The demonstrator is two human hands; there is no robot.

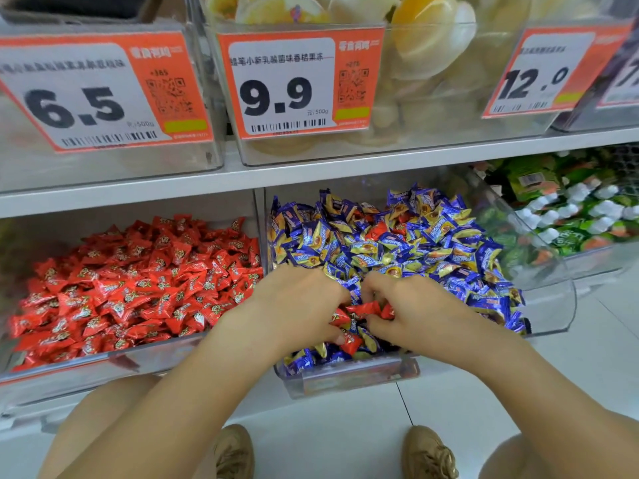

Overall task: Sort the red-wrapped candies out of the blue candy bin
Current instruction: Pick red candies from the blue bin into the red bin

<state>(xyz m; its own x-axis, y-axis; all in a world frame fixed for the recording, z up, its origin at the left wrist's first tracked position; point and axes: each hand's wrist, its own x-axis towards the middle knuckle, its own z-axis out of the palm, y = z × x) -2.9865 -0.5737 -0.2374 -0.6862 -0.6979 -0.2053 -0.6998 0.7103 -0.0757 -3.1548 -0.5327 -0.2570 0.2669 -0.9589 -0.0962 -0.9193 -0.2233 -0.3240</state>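
Observation:
The clear bin of blue-and-gold candies (397,243) sits on the lower shelf, right of centre. Both my hands are in its front part. My left hand (301,305) has its fingers curled down around red-wrapped candies (340,319). My right hand (411,305) pinches a red candy (364,309) between thumb and fingers. Another red candy (351,342) lies just below my left fingertips. A lone red candy (377,231) shows further back among the blue ones. The bin full of red candies (138,285) stands directly to the left.
A clear bin of green-wrapped sweets (570,209) is at the right. Above, upper-shelf bins carry orange price tags 6.5 (86,95), 9.9 (294,84) and 12.0 (539,77). My knees and brown shoes (428,454) are over the white tiled floor below.

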